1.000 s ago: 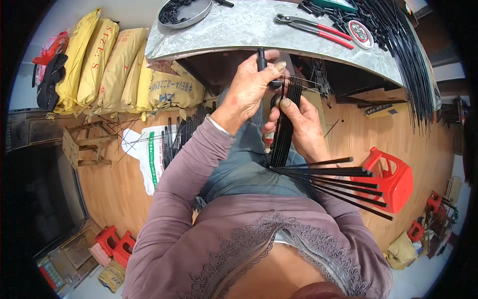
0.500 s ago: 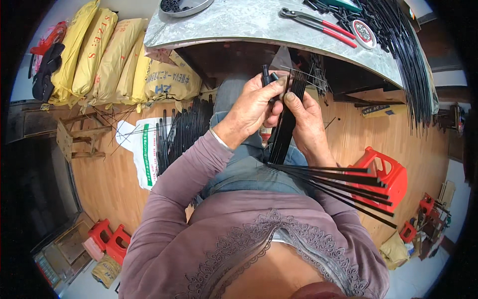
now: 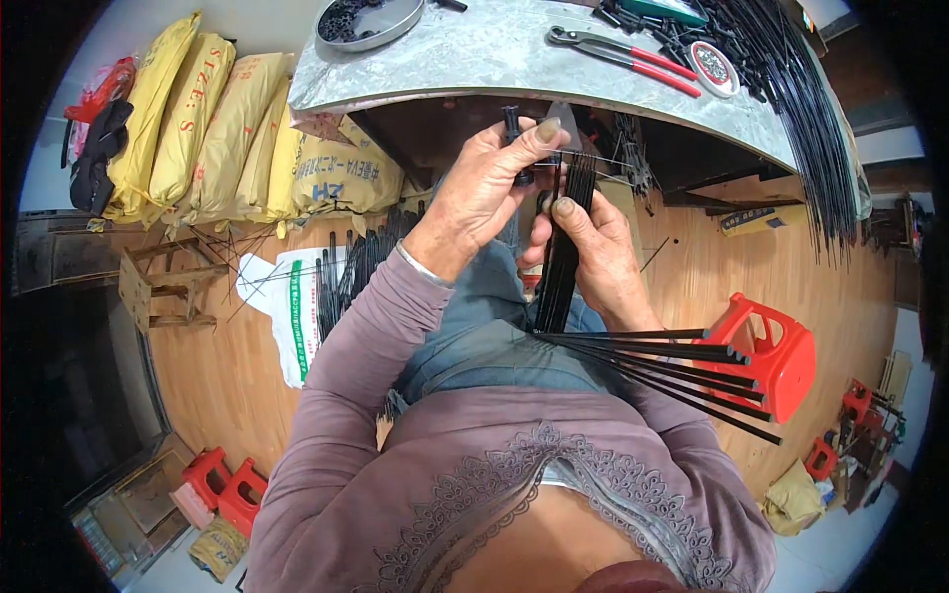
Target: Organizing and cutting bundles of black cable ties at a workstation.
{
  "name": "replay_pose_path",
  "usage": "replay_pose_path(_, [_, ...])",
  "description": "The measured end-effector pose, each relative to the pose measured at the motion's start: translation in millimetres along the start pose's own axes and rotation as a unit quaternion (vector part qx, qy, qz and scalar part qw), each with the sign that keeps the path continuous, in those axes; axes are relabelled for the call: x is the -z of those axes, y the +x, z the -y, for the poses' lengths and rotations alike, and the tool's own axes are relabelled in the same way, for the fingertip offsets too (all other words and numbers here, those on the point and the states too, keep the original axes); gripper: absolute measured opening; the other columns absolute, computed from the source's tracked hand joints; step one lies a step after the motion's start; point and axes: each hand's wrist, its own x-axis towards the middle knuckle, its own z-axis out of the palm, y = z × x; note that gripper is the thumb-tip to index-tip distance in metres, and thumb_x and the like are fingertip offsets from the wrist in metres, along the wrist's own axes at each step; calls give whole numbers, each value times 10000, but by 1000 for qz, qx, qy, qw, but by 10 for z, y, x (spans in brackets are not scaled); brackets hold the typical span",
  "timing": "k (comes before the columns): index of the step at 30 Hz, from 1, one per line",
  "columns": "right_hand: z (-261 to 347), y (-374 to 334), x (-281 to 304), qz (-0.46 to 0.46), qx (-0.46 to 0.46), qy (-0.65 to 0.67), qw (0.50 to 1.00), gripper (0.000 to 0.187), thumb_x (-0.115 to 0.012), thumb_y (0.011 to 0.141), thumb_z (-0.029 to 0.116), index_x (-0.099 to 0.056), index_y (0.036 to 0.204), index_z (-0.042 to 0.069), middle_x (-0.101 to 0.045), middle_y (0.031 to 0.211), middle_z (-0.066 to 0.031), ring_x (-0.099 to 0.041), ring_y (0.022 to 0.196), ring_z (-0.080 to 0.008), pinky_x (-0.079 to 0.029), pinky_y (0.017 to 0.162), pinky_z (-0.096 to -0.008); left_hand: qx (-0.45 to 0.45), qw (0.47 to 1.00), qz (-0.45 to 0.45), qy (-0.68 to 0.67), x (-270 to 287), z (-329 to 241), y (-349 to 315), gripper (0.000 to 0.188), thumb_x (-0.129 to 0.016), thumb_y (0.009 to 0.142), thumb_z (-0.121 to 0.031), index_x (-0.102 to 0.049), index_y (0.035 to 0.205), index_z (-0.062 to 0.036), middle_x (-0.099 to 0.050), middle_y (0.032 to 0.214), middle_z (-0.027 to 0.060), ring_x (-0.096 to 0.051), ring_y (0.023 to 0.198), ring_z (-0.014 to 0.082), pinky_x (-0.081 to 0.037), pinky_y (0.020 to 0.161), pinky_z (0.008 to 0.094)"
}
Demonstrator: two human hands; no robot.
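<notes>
My left hand point(image 3: 474, 193) is closed around a black tubular plastic piece point(image 3: 511, 124), its thumb and fingers pinched close to a thin metal wire point(image 3: 615, 161). The wire runs across the top ends of a bundle of thin black rods point(image 3: 563, 257). My right hand point(image 3: 601, 257) grips that bundle upright, thumb pressed on its front. Further black rods point(image 3: 692, 371) fan out to the right from the bundle's lower end, over my lap and right forearm. Whether the wire passes through the rod ends is too small to tell.
Ahead stands a grey marbled table point(image 3: 474, 69) with a round tray of black parts point(image 3: 371, 25), red-handled pliers point(image 3: 628, 61) and a dish of small metal pieces point(image 3: 714, 69). Long black rods point(image 3: 811, 128) hang off its right side. A red stool point(image 3: 766, 356) is at my right, yellow sacks point(image 3: 227, 119) at far left.
My left hand has drawn a little up and left from the rod bundle, and the black piece in it now points more upright. My right hand keeps its grip, slightly lower in the picture.
</notes>
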Motion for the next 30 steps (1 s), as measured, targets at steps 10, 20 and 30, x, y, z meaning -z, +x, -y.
replay_pose_path(10, [5, 10, 14, 6, 2, 2, 1000, 265, -540, 965, 213, -528, 1139, 13, -604, 748, -62, -638, 615, -163, -550, 572, -277, -12, 1000, -15, 6, -19, -29, 35, 258, -704, 859, -257, -646, 993, -44, -629, 874, 55, -607, 785, 141, -506, 677, 276])
replay_pose_path(20, [4, 19, 42, 1, -5, 13, 1000, 196, -547, 962, 218, -530, 1024, 33, -611, 747, -64, -642, 616, -161, -547, 548, -291, -42, 999, -31, 12, -68, -48, 29, 246, -672, 878, -167, -616, 1069, -23, -649, 909, 88, -638, 813, 179, -534, 691, 292])
replay_pose_path(30, [36, 16, 24, -5, 2, 13, 1000, 188, -543, 964, 222, -528, 994, 37, -614, 748, -63, -640, 611, -159, -543, 541, -288, -70, 997, -11, 21, -90, -50, 40, 278, -626, 900, -125, -562, 1148, -19, -649, 1056, 157, -655, 919, 225, -549, 794, 339])
